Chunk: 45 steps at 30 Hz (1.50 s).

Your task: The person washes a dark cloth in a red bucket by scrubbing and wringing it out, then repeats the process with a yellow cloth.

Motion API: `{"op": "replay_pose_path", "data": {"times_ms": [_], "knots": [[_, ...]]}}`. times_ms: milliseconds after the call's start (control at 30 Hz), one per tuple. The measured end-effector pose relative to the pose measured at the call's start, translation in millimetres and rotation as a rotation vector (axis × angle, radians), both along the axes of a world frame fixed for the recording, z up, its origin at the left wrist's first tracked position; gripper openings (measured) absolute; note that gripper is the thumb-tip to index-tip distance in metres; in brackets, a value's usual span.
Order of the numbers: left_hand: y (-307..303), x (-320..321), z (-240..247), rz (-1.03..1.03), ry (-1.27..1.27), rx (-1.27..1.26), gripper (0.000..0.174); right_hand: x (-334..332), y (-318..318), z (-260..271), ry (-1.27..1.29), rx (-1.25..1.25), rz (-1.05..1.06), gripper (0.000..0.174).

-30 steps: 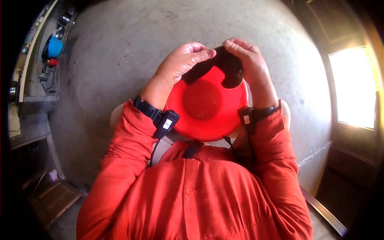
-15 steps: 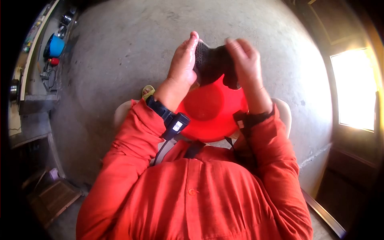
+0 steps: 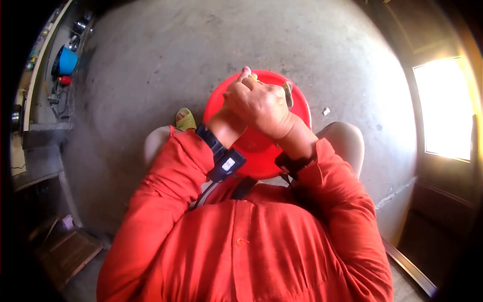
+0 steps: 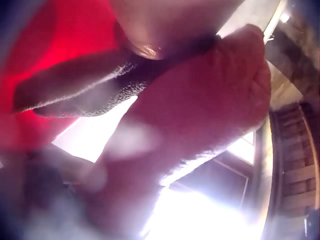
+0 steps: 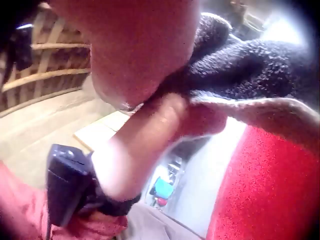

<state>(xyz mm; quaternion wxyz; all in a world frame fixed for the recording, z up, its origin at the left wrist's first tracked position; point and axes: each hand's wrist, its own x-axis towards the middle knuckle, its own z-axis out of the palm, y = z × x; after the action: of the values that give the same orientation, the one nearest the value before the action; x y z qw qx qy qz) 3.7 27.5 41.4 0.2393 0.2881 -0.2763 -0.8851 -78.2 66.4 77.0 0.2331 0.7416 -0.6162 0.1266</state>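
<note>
My right hand (image 3: 264, 105) lies over my left hand (image 3: 226, 116) above a red basin (image 3: 297, 121). Both hands grip a dark, fuzzy cloth (image 3: 288, 94), mostly hidden by the hands in the head view. A folded end of that cloth (image 4: 75, 90) pokes out between the hands in the left wrist view, in front of the red basin wall. From the right wrist, the cloth (image 5: 250, 70) shows a pebbly, towel-like surface and a paler edge. One fingertip of the left hand points up past the right knuckles.
The basin stands between the person's knees on a grey concrete floor (image 3: 151, 60). A yellow-green slipper (image 3: 186, 120) is on the left foot. A small white scrap (image 3: 326, 111) lies to the right. Far left, a blue bucket (image 3: 65, 61) stands by a ledge.
The cloth was stretched between spread hands beyond the basin; now it is bunched up. The hands have come together and back over the basin, right on top of left.
</note>
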Motion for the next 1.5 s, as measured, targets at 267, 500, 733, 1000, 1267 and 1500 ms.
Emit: {"op": "replay_pose_path", "data": {"times_ms": [267,500,733,1000,1267,1500], "knots": [[-6.0,-11.4,30.4,-0.046,0.005,-0.004,0.030,-80.6,-13.3,-19.5,-1.289,0.253,-0.244,0.037],[-48.8,12.0,31.6,0.099,-0.086,-0.251,0.025,-55.1,2.1,32.0,-1.787,0.736,-0.017,0.039],[-51.6,16.5,13.5,0.181,-0.229,-0.390,0.024,-68.4,2.7,33.6,-2.034,0.608,0.053,0.032],[-17.8,-4.9,5.7,0.036,-0.205,-0.164,0.079,-70.2,3.5,35.0,-2.614,0.349,0.302,0.037],[-23.1,-15.7,-2.4,0.193,-0.405,-1.127,0.047,-83.0,8.9,32.8,-2.468,0.412,0.213,0.022],[-25.6,-9.5,37.3,0.236,-0.320,-0.958,0.033,-87.7,11.7,24.8,-1.746,0.285,-0.078,0.028]]}}
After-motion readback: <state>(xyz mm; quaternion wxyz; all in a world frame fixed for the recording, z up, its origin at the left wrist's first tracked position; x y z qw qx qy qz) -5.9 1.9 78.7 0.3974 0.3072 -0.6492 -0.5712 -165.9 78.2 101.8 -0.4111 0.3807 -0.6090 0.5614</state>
